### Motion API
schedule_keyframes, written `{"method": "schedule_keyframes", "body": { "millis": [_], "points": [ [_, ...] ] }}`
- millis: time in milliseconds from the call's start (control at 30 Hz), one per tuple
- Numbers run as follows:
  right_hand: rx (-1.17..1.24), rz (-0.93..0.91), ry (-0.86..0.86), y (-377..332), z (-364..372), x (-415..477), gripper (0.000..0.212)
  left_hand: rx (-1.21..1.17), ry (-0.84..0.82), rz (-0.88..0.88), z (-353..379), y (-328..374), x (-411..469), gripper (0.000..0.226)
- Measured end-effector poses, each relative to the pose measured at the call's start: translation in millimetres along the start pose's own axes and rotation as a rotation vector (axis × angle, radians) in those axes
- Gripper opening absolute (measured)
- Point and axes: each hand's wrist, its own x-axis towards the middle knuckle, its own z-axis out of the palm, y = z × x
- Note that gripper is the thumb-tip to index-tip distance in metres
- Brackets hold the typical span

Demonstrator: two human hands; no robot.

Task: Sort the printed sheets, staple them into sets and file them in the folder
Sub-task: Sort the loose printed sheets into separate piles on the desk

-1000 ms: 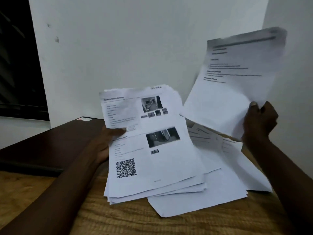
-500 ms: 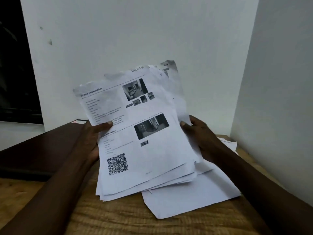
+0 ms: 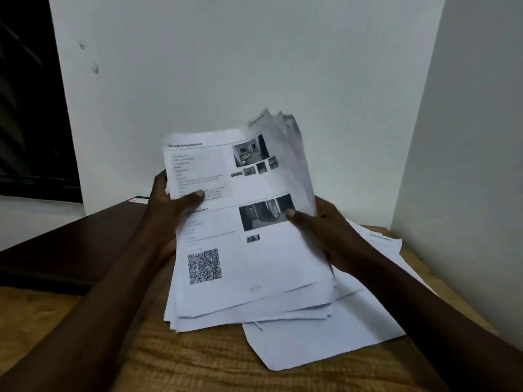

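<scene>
A stack of printed sheets (image 3: 254, 258) stands tilted up in front of me, its lower edge near the wooden table. The top page shows photos, text and a QR code. My left hand (image 3: 167, 210) grips the stack's left edge, thumb across the text. My right hand (image 3: 325, 236) holds the right edge, thumb on the lower photo. More loose sheets (image 3: 325, 338) lie flat on the table under and to the right of the stack. A dark folder (image 3: 70, 250) lies flat at the left.
The wooden table (image 3: 198, 360) fills the foreground. White walls close in behind and at the right (image 3: 467, 165). A dark window (image 3: 25, 108) is at the far left.
My right hand dropped the single sheet it held up at the right and came back to grip the stack's right edge. The stack has risen and tilted more upright.
</scene>
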Motion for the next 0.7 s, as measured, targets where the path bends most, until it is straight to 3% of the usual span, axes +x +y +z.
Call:
{"method": "schedule_keyframes", "body": {
  "millis": [167, 267, 333, 567, 700],
  "points": [
    [-0.063, -0.319, 0.275, -48, 9, 7, 0.025, 0.107, -0.144, 0.273, 43, 82, -9, 0.042],
    [0.043, -0.408, 0.286, -72, 17, 12, 0.027, 0.207, -0.192, 0.375, 62, 115, -13, 0.035],
    [0.068, -0.395, 0.264, -78, 22, 12, 0.034, 0.278, -0.185, 0.415, 64, 124, -14, 0.042],
    [0.091, -0.280, 0.174, -71, 26, 6, 0.043, 0.337, -0.184, 0.257, 35, 95, -22, 0.043],
    [0.035, -0.169, -0.052, -57, 19, 10, 0.043, 0.363, -0.168, 0.130, 10, 65, -15, 0.030]
  ]
}}
